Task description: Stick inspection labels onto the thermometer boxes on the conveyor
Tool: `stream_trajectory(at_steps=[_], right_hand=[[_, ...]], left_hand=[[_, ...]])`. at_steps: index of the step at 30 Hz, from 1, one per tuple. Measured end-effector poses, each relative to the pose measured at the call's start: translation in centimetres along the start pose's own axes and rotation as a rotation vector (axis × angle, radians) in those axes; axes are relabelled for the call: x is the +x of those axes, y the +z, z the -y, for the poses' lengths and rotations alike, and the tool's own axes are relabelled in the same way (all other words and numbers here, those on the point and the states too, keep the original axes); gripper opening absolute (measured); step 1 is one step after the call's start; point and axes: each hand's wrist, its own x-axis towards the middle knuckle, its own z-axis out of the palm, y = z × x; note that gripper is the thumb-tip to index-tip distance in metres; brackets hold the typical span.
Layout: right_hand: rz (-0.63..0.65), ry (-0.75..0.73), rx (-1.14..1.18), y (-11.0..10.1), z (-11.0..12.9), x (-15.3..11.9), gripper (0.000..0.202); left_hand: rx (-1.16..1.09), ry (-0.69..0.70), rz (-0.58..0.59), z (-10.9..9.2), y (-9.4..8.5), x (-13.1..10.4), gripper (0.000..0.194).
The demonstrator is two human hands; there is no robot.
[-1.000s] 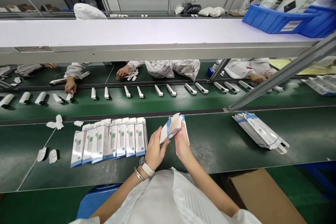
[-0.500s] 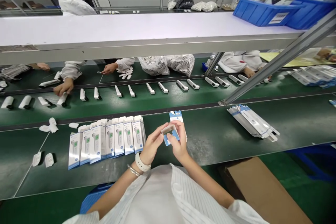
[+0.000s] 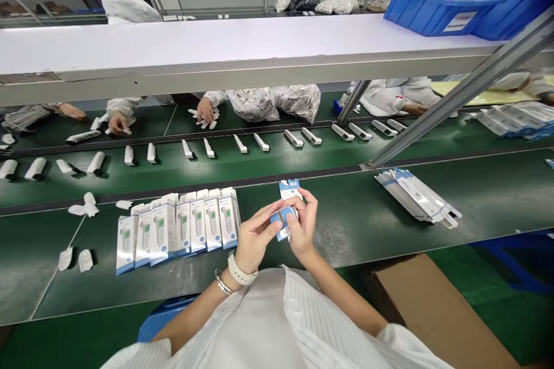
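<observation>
Both my hands hold a small white-and-blue carton [image 3: 282,222] above the near green bench. My left hand [image 3: 254,237] grips its left side, with the thumb on the blue end. My right hand [image 3: 303,229] wraps the other side, its thumb pressing on that same end, which looks folded over. Just beyond my fingers shows a blue-and-white cardboard piece [image 3: 289,188]; I cannot tell whether it belongs to the held carton. Left of my hands, several cartons [image 3: 197,225] printed with a thermometer picture stand in a leaning row.
Several white handheld devices [image 3: 293,138] lie along the green conveyor [image 3: 208,176]. Flattened cartons [image 3: 418,196] are stacked to the right. Loose white covers [image 3: 85,260] lie at left. A metal post [image 3: 450,92] slants at right below the shelf [image 3: 242,46]. Co-workers' hands [image 3: 119,124] are across the belt.
The carton's open end now appears covered by its blue flap under my thumbs. Devices on the conveyor have shifted left. A co-worker's hand at left has moved off a device on the belt.
</observation>
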Motion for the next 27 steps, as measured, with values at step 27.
stream_trajectory(at_steps=[27], right_hand=[[0.132,-0.073,-0.345,-2.0,0.8,0.9,0.038]], left_hand=[[0.524,0.118,-0.022,0.2,-0.1,0.4,0.017]])
